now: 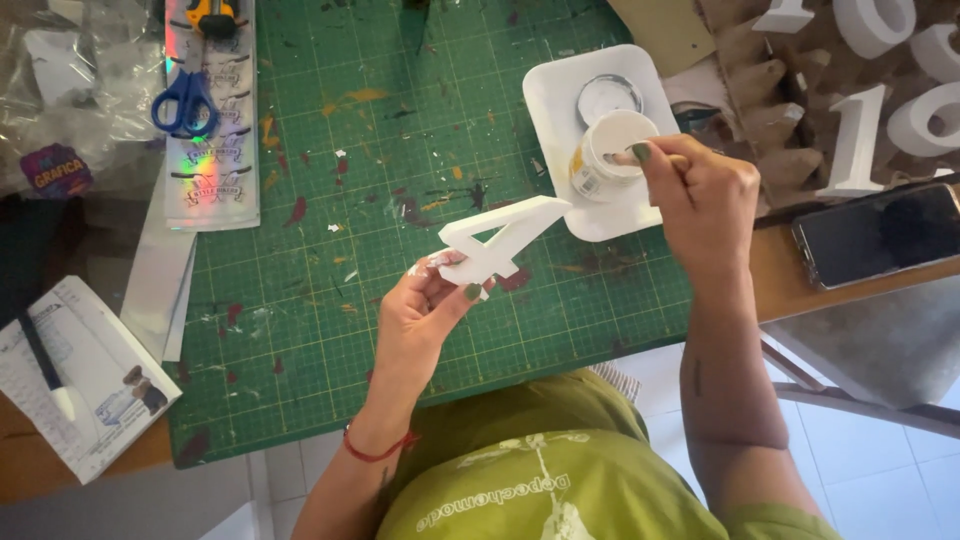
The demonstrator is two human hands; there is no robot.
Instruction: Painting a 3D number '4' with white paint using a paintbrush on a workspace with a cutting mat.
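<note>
Head view, looking down over a green cutting mat (420, 150) spotted with dried paint. Left hand (425, 315) raised above the mat's near half, fingers clamped on the foot of a white number four (500, 238), thumb pressed against its lower edge; figure held tilted, its top toward the upper right, just short of the tray. Red cord bracelet (378, 450) on the left wrist. Right hand (700, 195) over the near right corner of a white tray (560, 95), fingers pinched round a thin brush handle (655, 158); brush tip inside the small open paint pot (610, 152), bristles hidden in the pot. Pot standing on the tray, its round lid (608, 97) lying just behind it on the same tray. Tray resting at the mat's right edge. Blue-handled scissors (187, 103) lying on a shiny holographic sticker sheet (212, 150) at the mat's upper left. Printed paper pad (80, 375) with a dark pen (42, 355) on it at far left, well apart from both hands. Dark phone (880, 235) face up on the wooden table (775, 280) to the right of the right hand. More white numbers (870, 100) standing on a brown cardboard egg tray (760, 90) at upper right. Green shirt (560, 470) at the bottom edge.
</note>
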